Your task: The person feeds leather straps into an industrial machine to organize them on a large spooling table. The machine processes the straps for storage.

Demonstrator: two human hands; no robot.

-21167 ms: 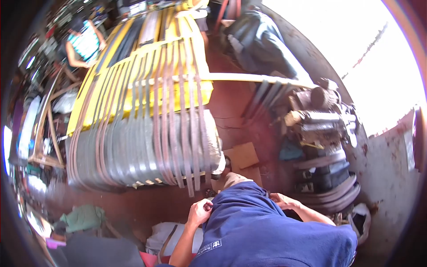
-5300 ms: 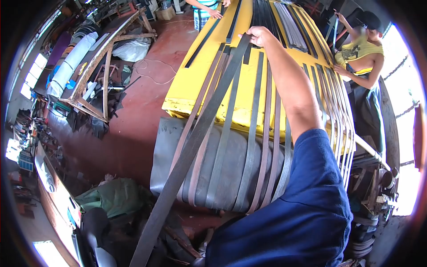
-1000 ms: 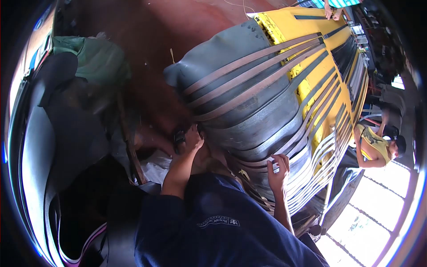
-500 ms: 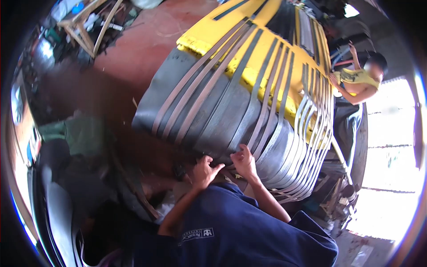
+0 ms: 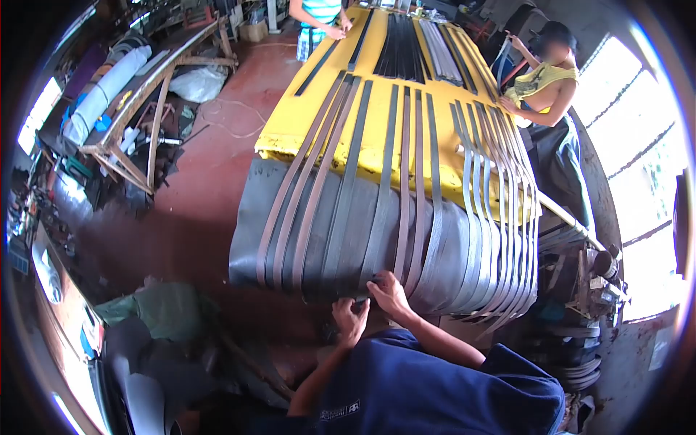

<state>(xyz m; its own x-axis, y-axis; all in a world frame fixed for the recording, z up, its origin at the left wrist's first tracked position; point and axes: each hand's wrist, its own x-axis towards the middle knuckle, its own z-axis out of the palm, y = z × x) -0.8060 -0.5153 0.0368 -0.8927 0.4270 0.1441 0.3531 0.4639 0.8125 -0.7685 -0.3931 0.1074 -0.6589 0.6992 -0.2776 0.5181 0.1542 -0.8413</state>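
Long dark grey and brown strips lie side by side over the yellow table top and hang down over a dark grey sheet at its near end. My right hand is at the sheet's lower edge, by the strip ends, with its fingers curled together. Just left of it and lower, my left hand has thumb and fingers bent round something small and dark. What either hand holds is too small to make out.
A person in a yellow top stands at the table's right side. Another person in striped clothes is at the far left corner. More dark strips lie farther up the table. A wooden bench with rolled material stands left.
The view has tilted up and shows more of the table and the second person. My hands stay close together near the strip ends, with the fingers of my left hand more curled.
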